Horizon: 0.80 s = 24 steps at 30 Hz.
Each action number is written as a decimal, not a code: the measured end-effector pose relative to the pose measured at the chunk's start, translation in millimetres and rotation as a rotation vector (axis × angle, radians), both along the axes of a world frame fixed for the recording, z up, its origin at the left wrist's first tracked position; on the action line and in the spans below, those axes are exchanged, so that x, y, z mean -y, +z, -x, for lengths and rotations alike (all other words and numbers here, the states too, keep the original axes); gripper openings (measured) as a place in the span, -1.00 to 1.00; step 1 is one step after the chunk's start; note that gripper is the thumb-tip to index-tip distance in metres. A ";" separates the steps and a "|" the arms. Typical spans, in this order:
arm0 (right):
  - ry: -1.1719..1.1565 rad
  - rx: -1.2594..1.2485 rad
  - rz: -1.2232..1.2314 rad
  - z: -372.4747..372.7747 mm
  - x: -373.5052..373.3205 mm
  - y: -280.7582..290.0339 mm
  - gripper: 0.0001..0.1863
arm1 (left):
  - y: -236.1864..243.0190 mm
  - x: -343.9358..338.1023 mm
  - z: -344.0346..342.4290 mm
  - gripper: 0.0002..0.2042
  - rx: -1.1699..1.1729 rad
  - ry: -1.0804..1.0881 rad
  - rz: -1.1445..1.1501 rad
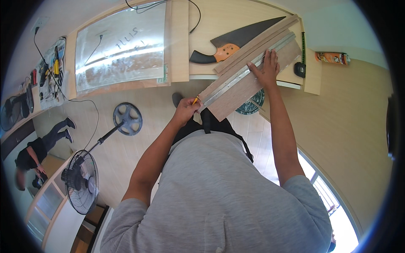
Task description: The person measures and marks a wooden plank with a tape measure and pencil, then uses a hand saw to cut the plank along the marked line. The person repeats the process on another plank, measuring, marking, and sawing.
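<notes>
Slim pencil (195, 100), straight metal strip (229, 84), grainy board (235, 96)

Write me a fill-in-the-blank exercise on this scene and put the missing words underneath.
1. In the picture, the left hand, holding a yellow pencil, is at the lower end of the metal straightedge; the right hand is spread nearer its ____ end.
2. The handsaw has a handle in black and ____.
3. In the picture, the tape measure lies to the ____ of the handsaw.
4. The standing fan is on the ____ side of the picture.

Missing words: upper; orange; right; left.
</notes>
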State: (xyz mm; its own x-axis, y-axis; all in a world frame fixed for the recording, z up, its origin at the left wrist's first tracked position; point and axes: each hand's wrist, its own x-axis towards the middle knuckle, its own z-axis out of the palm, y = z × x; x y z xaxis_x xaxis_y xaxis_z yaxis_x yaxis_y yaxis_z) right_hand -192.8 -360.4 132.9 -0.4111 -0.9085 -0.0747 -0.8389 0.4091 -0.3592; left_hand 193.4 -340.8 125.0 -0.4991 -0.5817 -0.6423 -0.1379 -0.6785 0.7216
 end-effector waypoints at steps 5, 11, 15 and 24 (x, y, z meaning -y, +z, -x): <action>0.000 -0.009 -0.001 0.5 0.6 -1.7 0.26 | -3.5 -0.5 -0.3 -0.89 0.017 0.002 0.000; -0.001 0.000 -0.008 -0.6 0.8 1.6 0.25 | -2.5 0.4 0.1 -0.89 0.014 -0.001 0.006; 0.001 0.002 -0.009 -2.4 1.6 3.9 0.25 | -0.5 2.4 0.1 -0.89 0.017 -0.016 -0.025; -0.005 -0.011 -0.027 -2.2 2.3 2.8 0.26 | 1.8 3.3 2.3 -0.89 0.030 -0.004 -0.007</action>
State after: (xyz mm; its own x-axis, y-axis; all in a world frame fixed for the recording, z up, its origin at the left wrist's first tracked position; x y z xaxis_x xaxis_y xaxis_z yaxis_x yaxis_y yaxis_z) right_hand -190.6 -362.7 135.7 -0.4169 -0.9040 -0.0941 -0.8405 0.4229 -0.3387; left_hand 191.0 -344.1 126.7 -0.4823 -0.5751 -0.6608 -0.1623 -0.6826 0.7126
